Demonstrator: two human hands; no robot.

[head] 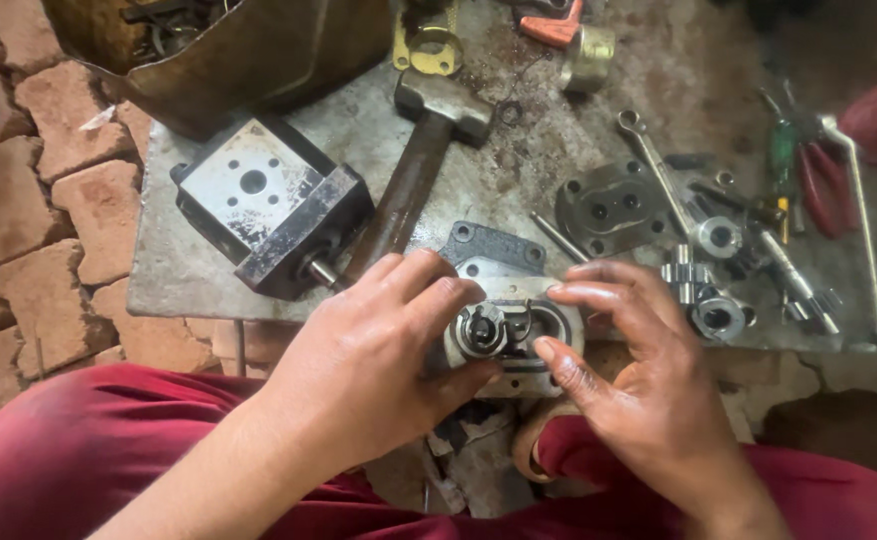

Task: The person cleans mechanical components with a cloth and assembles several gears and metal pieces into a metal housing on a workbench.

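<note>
left hand [378, 370] wraps the near side of the pump housing [518, 335], fingers curled over its rim and thumb under, clamped on it at the front edge of the metal slab [188, 270]. right hand [638, 390] is spread, forefinger on the top edge and thumb on the lower lip, steadying more than gripping. inside the oval bore sits a small gear [482, 328]. best, i judge, to keep the housing level and braced while the fingertips work the gear, not force it. further out: a black block [263, 205], a hammer [423, 150], a cover plate [608, 208], a spanner [653, 165] and red pliers [823, 185].
</note>
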